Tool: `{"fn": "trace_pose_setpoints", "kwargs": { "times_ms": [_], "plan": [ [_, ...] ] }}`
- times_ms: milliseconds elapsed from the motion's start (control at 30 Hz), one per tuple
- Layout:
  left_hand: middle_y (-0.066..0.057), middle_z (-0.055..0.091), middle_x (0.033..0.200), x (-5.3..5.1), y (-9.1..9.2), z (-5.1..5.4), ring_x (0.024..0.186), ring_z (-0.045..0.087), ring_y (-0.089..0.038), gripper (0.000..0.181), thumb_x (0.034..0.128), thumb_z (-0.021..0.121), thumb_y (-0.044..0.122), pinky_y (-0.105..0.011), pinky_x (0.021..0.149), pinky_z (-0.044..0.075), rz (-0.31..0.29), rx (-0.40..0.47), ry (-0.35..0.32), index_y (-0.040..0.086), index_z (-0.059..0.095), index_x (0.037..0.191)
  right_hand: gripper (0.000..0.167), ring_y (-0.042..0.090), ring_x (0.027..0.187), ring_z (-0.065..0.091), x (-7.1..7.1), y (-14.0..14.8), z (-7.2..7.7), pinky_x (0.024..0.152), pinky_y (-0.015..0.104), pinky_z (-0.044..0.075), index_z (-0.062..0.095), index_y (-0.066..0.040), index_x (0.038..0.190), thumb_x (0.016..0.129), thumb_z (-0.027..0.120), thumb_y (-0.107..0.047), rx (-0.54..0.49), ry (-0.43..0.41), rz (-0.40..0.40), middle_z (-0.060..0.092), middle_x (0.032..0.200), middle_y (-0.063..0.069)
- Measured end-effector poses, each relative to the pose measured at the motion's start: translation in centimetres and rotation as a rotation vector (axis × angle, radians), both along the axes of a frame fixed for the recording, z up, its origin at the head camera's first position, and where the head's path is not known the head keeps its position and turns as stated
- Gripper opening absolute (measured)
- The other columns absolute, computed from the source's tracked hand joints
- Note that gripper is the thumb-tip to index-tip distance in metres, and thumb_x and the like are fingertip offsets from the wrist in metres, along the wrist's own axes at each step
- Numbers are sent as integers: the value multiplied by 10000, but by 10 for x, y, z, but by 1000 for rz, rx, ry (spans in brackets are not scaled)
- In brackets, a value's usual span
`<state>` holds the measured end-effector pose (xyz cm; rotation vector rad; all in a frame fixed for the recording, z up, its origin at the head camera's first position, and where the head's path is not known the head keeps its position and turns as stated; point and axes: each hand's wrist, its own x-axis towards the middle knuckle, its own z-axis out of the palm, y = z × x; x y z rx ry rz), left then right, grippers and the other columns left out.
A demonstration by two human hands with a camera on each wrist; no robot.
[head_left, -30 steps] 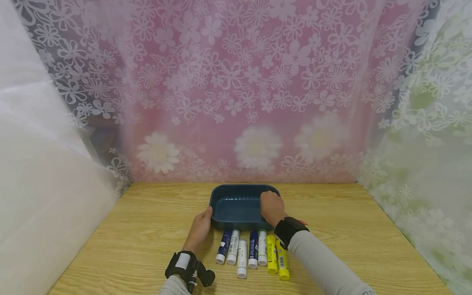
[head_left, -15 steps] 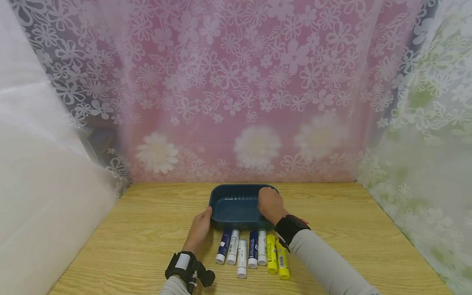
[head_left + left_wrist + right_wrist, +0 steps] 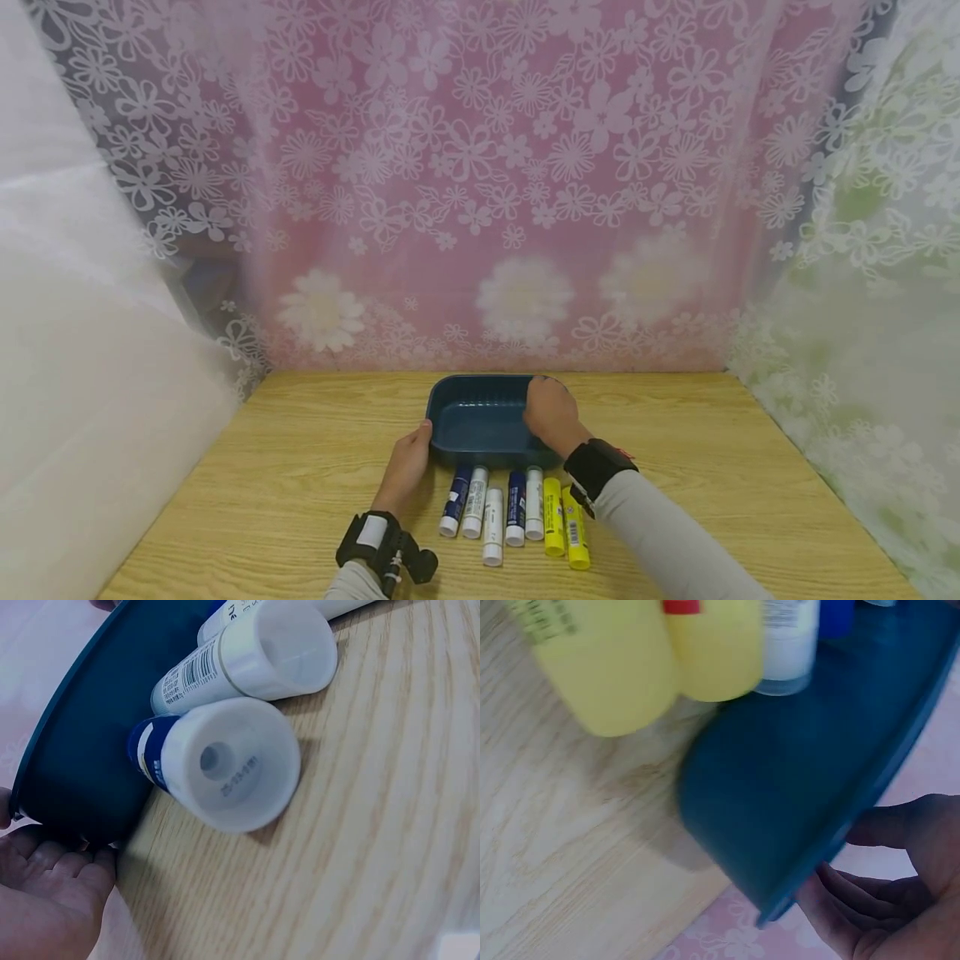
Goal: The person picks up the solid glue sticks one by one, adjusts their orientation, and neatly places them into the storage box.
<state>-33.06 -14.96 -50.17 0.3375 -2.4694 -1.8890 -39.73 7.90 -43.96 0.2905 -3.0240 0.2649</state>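
Observation:
A dark blue tray (image 3: 483, 425) stands on the wooden table, its inside bare where it shows. My left hand (image 3: 405, 467) grips its left end, thumb at the rim; in the left wrist view that hand's curled fingers (image 3: 64, 866) lie against the tray's outer side (image 3: 94, 727). At the right end my right hand (image 3: 553, 415) covers part of the tray. The right wrist view shows the right hand (image 3: 900, 885) pinching the rim (image 3: 840, 829) between thumb and fingers.
Several tubes with white, blue or yellow bodies lie side by side before the tray, among them a white one (image 3: 492, 525) and a yellow one (image 3: 575, 529). Behind the table (image 3: 315, 483) hangs a pink flowered curtain (image 3: 450, 208); pale sheets hang at both sides.
My right hand has shifted slightly toward the back along the tray's right end, and its wrist has turned a little. The left hand, tray and tubes have stayed in place.

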Motion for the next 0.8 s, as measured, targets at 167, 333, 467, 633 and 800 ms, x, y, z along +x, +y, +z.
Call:
{"fn": "trace_pose_setpoints", "kwargs": {
  "times_ms": [167, 333, 467, 633, 800],
  "plan": [
    [-212, 402, 1586, 0, 0, 0, 1503, 305, -427, 697, 1084, 338, 521, -599, 1223, 248, 2, 5, -5, -20, 433, 1513, 86, 186, 544, 521, 2, 0, 11, 445, 292, 382, 654, -2, 951, 954, 601, -70, -165, -47, -46, 524, 691, 64],
    [-212, 400, 1587, -1, 0, -1, 1504, 303, -425, 700, 1083, 340, 522, -597, 1223, 250, 5, 1, -10, -23, 430, 1513, 96, 167, 464, 421, 14, 2, 27, 420, 272, 285, 621, 5, 950, 963, 570, -75, -253, -53, -33, 405, 580, 25],
    [-213, 398, 1587, -1, 0, -1, 1504, 303, -425, 701, 1083, 340, 521, -594, 1224, 252, 8, -5, -16, -24, 427, 1514, 199, 172, 489, 422, 22, 10, 37, 461, 285, 286, 613, 27, 1101, 990, 581, -135, -274, -48, -11, 439, 601, 38],
    [-211, 394, 1591, 0, 0, 0, 1507, 298, -424, 703, 1082, 337, 524, -597, 1225, 245, 5, -2, -15, -23, 424, 1517, 130, 163, 507, 365, 35, 18, 44, 500, 288, 260, 550, -32, 902, 968, 596, -135, -311, -10, 18, 381, 608, 15],
    [-210, 397, 1589, 0, -1, 0, 1507, 300, -421, 695, 1086, 335, 515, -594, 1226, 246, -5, -4, -1, -25, 427, 1514, 181, 181, 617, 526, 46, 21, 49, 588, 327, 451, 622, -6, 1011, 944, 669, -169, -306, 1, 18, 584, 755, 66]
  ]
}}
